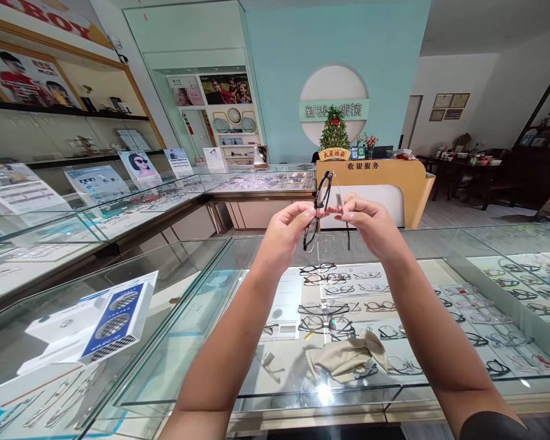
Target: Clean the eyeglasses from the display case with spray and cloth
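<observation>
A pair of black-framed eyeglasses (323, 192) is held up at arm's length above the glass counter, turned so the two rims stand one above the other. My left hand (289, 227) is closed on the frame near its middle, thumb and fingers pinching it. With thumb and fingers pressed together, my right hand (367, 219) grips a temple arm of the same glasses; a dark temple tip hangs below the fingers. Beneath, a crumpled beige cloth (343, 357) lies on the counter top.
Rows of eyeglasses (325, 307) lie inside the glass display case (252, 391) under my arms. To the left, a blue and white box (114, 321) rests on glass. More display counters (160, 229) run along the left, and a cashier desk (415, 195) stands ahead.
</observation>
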Tool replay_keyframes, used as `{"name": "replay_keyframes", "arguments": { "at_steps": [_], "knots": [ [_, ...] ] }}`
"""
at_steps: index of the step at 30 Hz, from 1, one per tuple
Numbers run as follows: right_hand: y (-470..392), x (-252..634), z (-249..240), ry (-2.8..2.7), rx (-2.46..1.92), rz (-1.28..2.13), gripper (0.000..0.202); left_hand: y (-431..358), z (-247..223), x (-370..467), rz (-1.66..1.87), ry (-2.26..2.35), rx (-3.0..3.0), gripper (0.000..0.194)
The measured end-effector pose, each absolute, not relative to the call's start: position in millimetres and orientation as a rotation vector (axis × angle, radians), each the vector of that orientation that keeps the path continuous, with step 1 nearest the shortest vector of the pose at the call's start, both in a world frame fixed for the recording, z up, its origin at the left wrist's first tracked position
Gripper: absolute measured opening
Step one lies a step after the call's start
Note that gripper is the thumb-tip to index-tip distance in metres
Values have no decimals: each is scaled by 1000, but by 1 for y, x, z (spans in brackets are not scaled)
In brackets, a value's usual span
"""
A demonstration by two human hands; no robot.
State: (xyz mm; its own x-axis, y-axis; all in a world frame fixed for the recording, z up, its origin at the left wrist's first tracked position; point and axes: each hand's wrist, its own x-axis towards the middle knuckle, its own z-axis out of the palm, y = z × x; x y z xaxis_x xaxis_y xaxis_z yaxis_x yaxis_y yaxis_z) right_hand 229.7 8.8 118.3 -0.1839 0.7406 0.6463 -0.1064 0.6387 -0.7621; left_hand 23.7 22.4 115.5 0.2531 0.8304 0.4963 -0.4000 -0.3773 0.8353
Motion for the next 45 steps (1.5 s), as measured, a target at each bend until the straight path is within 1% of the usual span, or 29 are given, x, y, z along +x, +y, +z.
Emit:
{"name": "replay_keyframes", "arguments": {
  "at_steps": [4,9,10,14,17,26,28,31,33,40,45],
  "knots": [
    [10,232,119,-1540,-497,945,23,22,121,18,1340,413,1342,32],
    [15,230,114,-1543,-510,829,21,20,125,17,1296,373,1302,34],
    [15,228,113,-1555,-500,787,23,20,125,17,1287,375,1300,35],
    [13,223,111,-1595,-502,671,44,20,122,20,1281,388,1306,35],
    [13,222,111,-1563,-525,654,50,22,120,22,1281,399,1321,36],
    [20,231,114,-1438,-525,863,74,25,119,19,1253,400,1406,35],
    [20,232,113,-1453,-535,854,71,24,119,19,1254,405,1416,35],
    [18,230,112,-1517,-581,779,51,24,120,21,1260,417,1421,35],
    [15,228,112,-1563,-605,750,44,23,120,22,1270,422,1422,36],
    [5,220,113,-1531,-627,614,32,22,121,21,1294,418,1388,38],
    [3,217,113,-1552,-624,520,31,23,119,22,1304,422,1386,36]
  ]
}}
